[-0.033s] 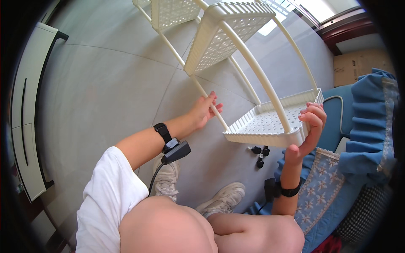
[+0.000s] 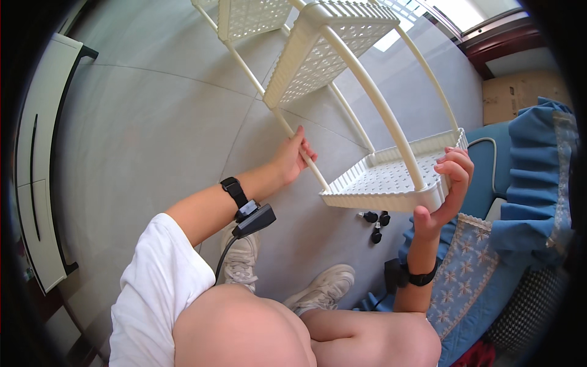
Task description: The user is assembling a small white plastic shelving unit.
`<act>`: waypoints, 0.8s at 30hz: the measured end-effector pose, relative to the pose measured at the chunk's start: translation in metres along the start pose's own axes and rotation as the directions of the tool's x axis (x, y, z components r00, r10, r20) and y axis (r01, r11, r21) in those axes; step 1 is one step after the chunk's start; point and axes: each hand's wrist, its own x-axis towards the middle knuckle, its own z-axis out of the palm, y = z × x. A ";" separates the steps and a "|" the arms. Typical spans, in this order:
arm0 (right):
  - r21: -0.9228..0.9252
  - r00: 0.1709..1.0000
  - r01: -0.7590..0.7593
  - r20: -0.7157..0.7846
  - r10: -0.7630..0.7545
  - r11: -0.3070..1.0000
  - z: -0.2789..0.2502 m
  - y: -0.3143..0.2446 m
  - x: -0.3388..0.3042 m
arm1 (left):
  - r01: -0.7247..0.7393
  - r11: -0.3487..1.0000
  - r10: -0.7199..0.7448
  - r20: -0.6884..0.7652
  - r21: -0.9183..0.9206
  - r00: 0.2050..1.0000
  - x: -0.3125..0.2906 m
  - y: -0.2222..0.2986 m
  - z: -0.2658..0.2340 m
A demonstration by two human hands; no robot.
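A cream-white tiered plastic rack (image 2: 367, 107) is tilted over on its side, its perforated basket shelves joined by round poles. My left hand (image 2: 293, 158) is closed round one pole (image 2: 282, 124), between the end basket and the middle one. At the right, my right hand (image 2: 449, 186) grips the corner of the end basket (image 2: 391, 177), thumb below and fingers over its rim. Several small black casters (image 2: 376, 226) with metal stems lie on the floor beneath that basket. The rack's far end runs out of the picture at the top.
A white cabinet (image 2: 46, 159) with black trim stands at the left. On the right is a seat with a blue ruffled cover (image 2: 532, 177), and behind it a cardboard box (image 2: 520, 95). My shoes (image 2: 324, 287) rest on the grey tiled floor (image 2: 147, 134).
The rack has shifted very slightly to the left. The fingers of my left hand have drawn in closer round the pole, while my right hand keeps its grip on the basket corner.
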 end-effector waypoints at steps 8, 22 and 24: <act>0.102 0.993 -0.103 -0.053 0.109 0.989 -0.005 -0.007 -0.009 | -0.123 0.960 0.088 -0.148 -0.251 0.985 -0.014 0.032 0.020; 0.011 0.962 -0.185 0.208 0.178 0.983 -0.010 0.023 -0.107 | -0.587 0.809 0.586 0.048 0.016 0.809 -0.042 0.113 0.073; 0.051 0.951 -0.244 0.206 0.229 0.969 0.000 0.027 -0.122 | -0.602 0.797 0.596 0.092 0.058 0.798 -0.041 0.108 0.074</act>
